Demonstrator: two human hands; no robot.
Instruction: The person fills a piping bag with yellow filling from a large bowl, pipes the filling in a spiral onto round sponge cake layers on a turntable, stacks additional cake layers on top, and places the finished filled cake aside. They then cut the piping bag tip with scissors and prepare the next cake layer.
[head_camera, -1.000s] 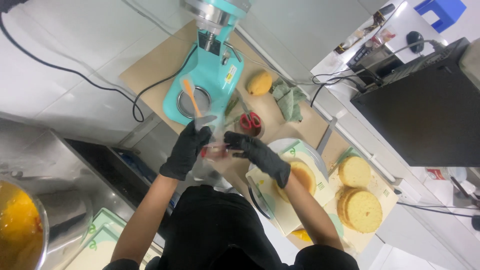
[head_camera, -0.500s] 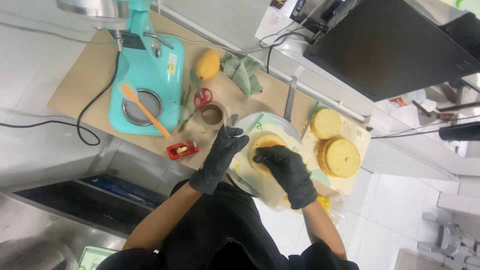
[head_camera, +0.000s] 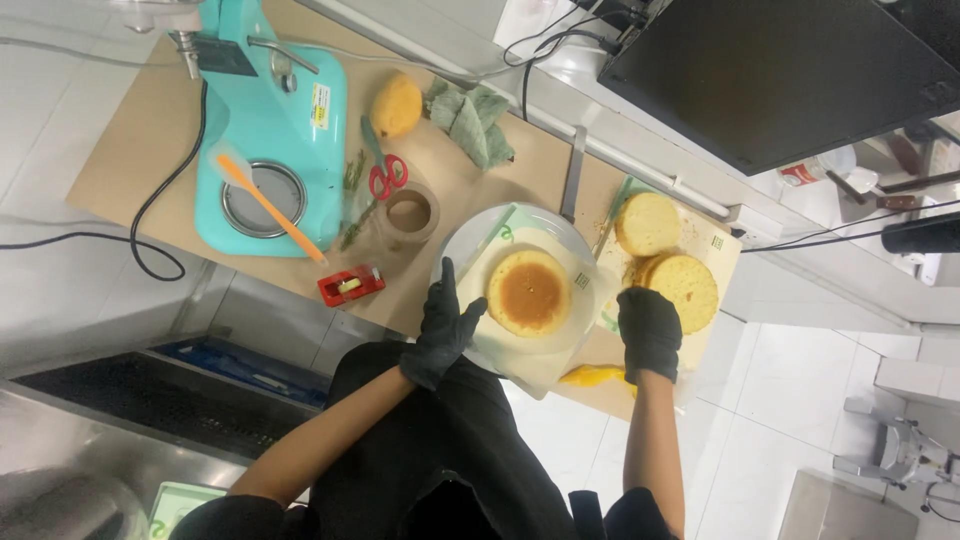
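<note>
Since the earlier frame, the black-gloved right hand (head_camera: 650, 332) has left the round golden sponge cake (head_camera: 528, 292) and rests, fingers loosely curled, beside the far-right sponge layer (head_camera: 686, 290). Fingers spread, the gloved left hand (head_camera: 441, 325) touches the white plate's (head_camera: 470, 238) left rim on the wooden bench (head_camera: 130, 130), with the cake lying centred on the plate.
</note>
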